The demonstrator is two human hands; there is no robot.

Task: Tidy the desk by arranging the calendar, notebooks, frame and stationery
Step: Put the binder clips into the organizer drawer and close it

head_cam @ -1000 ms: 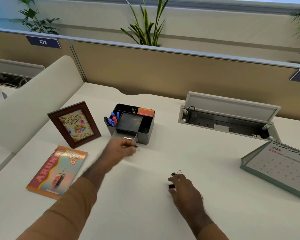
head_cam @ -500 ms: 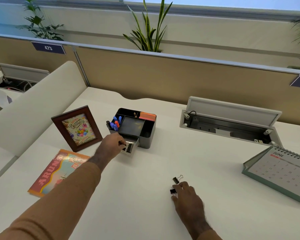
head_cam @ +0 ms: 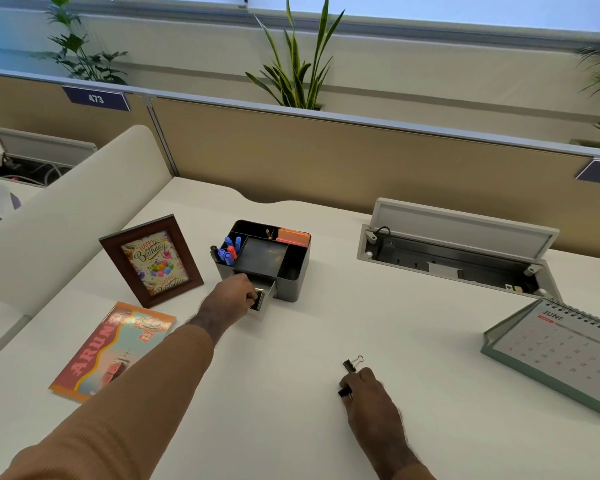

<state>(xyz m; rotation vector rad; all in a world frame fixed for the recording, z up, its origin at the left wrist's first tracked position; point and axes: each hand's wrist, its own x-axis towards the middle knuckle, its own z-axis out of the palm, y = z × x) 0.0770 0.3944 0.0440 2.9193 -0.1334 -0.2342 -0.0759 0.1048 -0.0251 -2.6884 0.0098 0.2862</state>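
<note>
My left hand (head_cam: 231, 301) reaches to the pulled-out drawer (head_cam: 269, 294) of the black desk organiser (head_cam: 293, 271), fingers curled and pinching a small black binder clip (head_cam: 257, 303) at the drawer's front. My right hand (head_cam: 371, 403) rests on the desk near me, fingertips pinching another black binder clip (head_cam: 344, 392). A third binder clip (head_cam: 351, 364) lies just beyond those fingers. The brown photo frame (head_cam: 151, 261) stands left of the organiser. In front of the frame lies the colourful notebook (head_cam: 113, 348), flat on the desk. The June desk calendar (head_cam: 565, 351) stands at the right.
Blue and orange pens (head_cam: 227, 252) and an orange pad (head_cam: 291, 237) fill the organiser. An open cable tray (head_cam: 458, 258) with its raised lid sits at the back right. A tan partition (head_cam: 326, 157) closes the desk's far side, and a cream divider (head_cam: 66, 209) bounds the left.
My left hand has moved forward from the desk surface to the organiser's drawer. My right hand has closed its fingers on the nearer binder clip. The view has tilted a little.
</note>
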